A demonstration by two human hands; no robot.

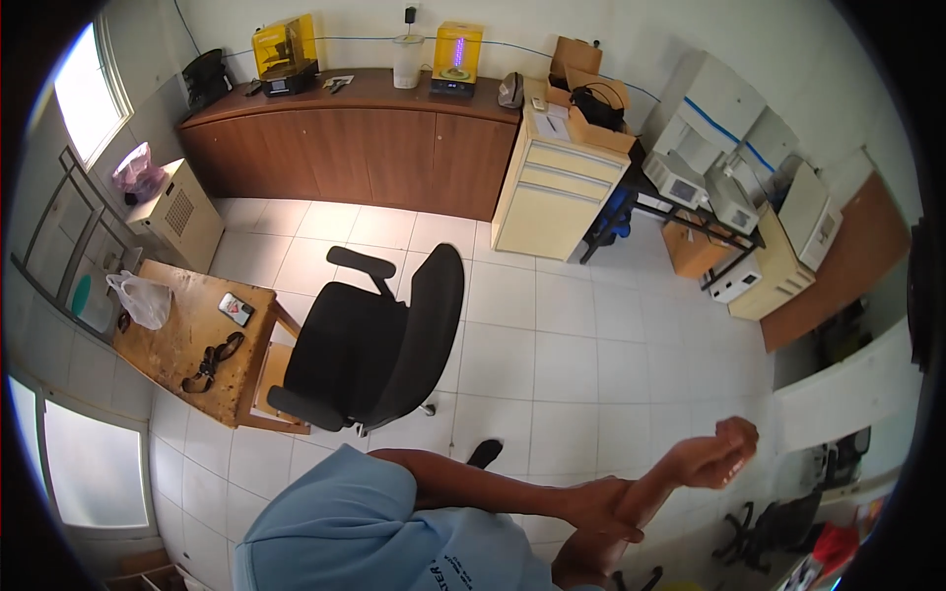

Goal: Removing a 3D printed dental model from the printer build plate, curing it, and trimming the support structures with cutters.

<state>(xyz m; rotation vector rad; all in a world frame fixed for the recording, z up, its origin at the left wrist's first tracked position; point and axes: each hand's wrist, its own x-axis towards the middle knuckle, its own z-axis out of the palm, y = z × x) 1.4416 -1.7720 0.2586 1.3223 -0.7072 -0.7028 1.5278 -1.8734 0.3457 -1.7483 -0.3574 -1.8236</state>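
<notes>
My left hand [601, 507] reaches across my body, its fingers wrapped round my right forearm just below the wrist. My right hand [714, 455] is raised at the lower right with curled fingers and nothing visible in it. My light blue shirt [335, 522] fills the bottom middle. Ahead on the left, a black office chair [345, 355] stands beside a worn wooden table [168, 355] with a phone [236, 309], a black strap [212, 364] and a white plastic bag [146, 300] on it.
A long brown cabinet [345, 158] along the back carries two yellow-covered machines. A cream drawer unit [542, 217] with boxes, a black rack [729, 231] with appliances and a brown board [838, 266] stand at the right. Further office chairs [759, 542] are at the lower right.
</notes>
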